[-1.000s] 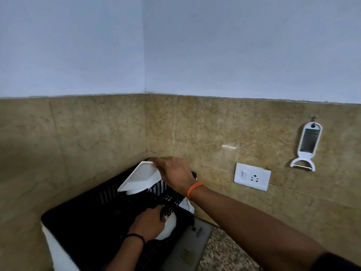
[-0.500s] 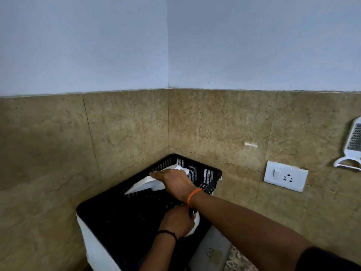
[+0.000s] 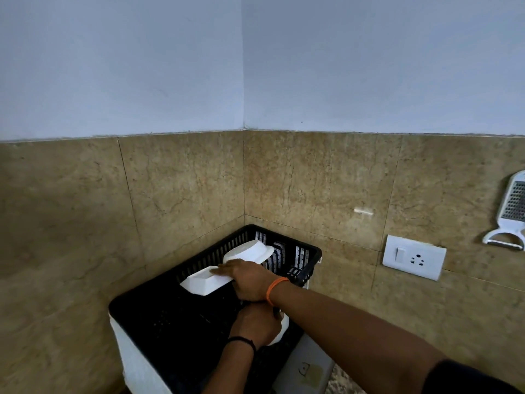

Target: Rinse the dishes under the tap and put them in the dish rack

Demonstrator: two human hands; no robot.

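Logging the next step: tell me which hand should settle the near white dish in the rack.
Right. The right hand holds that dish inside the black rack; the left hand holds another white piece at the rack's near edge.

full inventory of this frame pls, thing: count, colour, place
dish rack: 1, black basket, in the tiled corner
square dishes: 2 visible, white, tilted in the rack, the nearer one under the right hand
round dish: 1, white, near rack edge, mostly hidden by the left hand
wall socket: 1, white, on tile right of the rack
grater-peeler: 1, white, hanging at right edge
right hand: orange wristband, on the nearer square dish
left hand: black wristband, on the round dish
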